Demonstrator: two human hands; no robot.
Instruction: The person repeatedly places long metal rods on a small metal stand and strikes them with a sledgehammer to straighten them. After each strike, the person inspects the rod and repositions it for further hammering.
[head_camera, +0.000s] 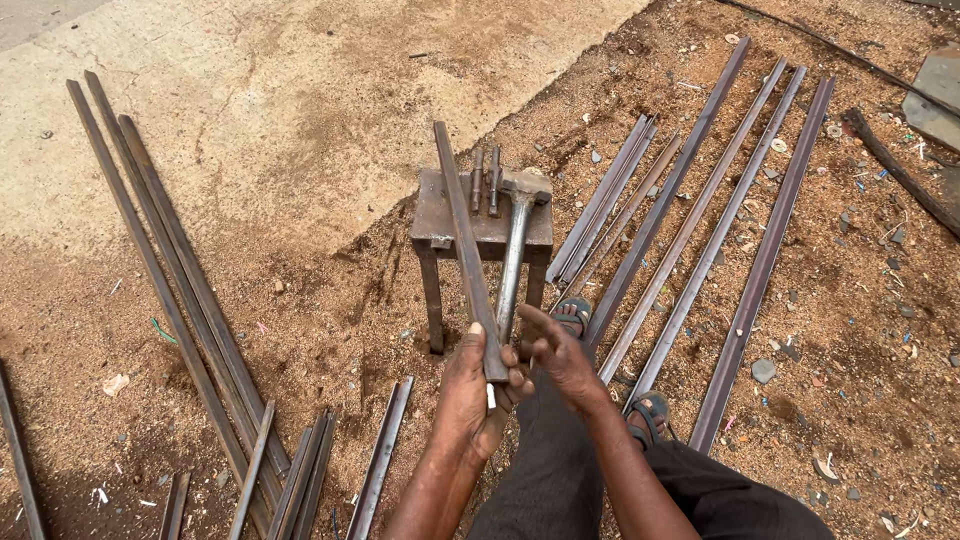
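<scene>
Your left hand (478, 385) is closed around the near end of a flat steel bar (462, 235) — long, narrow, rusty brown-grey — which slopes away from you across the small metal counter (438, 222). Your right hand (558, 352) is open, fingers spread, just right of the bar and holding nothing. A hammer (517, 245) lies on the counter — handle toward you.

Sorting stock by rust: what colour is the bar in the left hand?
The flat bar is dark rusty brown-grey, best seen in the head view.
</scene>
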